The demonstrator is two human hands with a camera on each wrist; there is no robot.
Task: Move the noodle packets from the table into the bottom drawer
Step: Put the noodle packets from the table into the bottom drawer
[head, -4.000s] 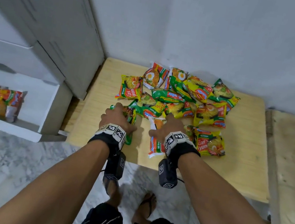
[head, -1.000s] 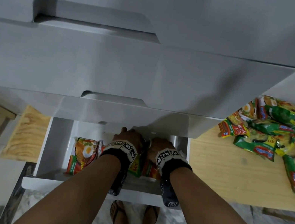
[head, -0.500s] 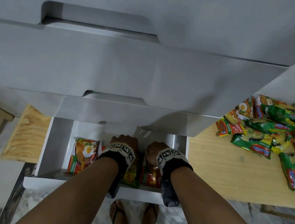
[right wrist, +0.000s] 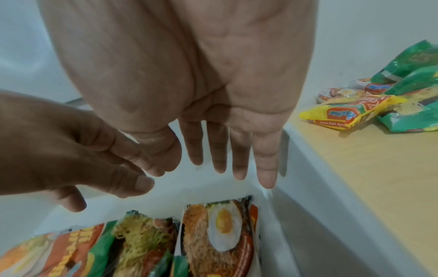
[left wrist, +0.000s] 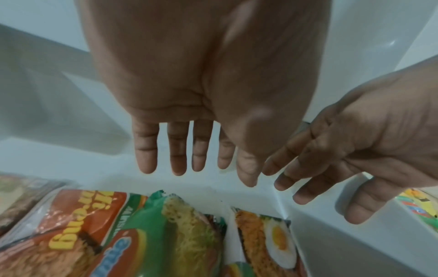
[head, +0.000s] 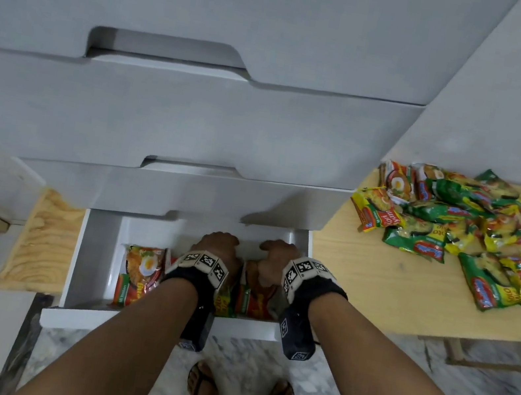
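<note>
Both grips are wide and holding nothing, left hand (left wrist: 189, 93) and right hand (right wrist: 189, 84) hovering at centre frame over the packets in the bottom drawer (head: 95, 258); withdrawing straight up is keeping those noodle packets (left wrist: 180, 234) undisturbed.

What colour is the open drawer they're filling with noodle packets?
White, inside and out: the bottom drawer shows best in the head view.

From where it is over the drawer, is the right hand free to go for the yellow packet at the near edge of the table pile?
Probably yes: the right hand is open and holds nothing, and the yellow packet lies uncovered.
</note>
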